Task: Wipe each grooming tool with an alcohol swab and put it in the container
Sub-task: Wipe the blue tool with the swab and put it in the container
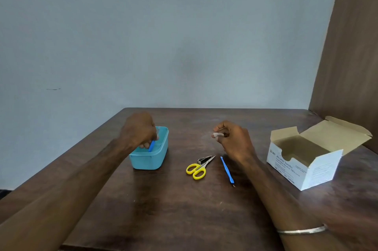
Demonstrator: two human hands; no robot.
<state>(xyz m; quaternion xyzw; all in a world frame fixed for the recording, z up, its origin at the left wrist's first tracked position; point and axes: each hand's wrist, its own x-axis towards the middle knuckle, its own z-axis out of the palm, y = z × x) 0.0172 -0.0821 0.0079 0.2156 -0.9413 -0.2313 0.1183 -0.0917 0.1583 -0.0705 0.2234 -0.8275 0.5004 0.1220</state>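
Blue tool (151, 145) in left hand (139, 131) over teal container (150, 158) | right hand (233, 140) pinches swab (217, 134)

Dark wooden table (204, 220) – on it blue container (151, 159), yellow scissors (197, 170), nail clipper (204, 159), blue tool (227, 171), swab box (306, 160)

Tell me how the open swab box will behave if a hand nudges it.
The swab box is thin cardboard and looks nearly empty, so it is probably light and would slide easily. Its raised flap would likely flex rather than resist.
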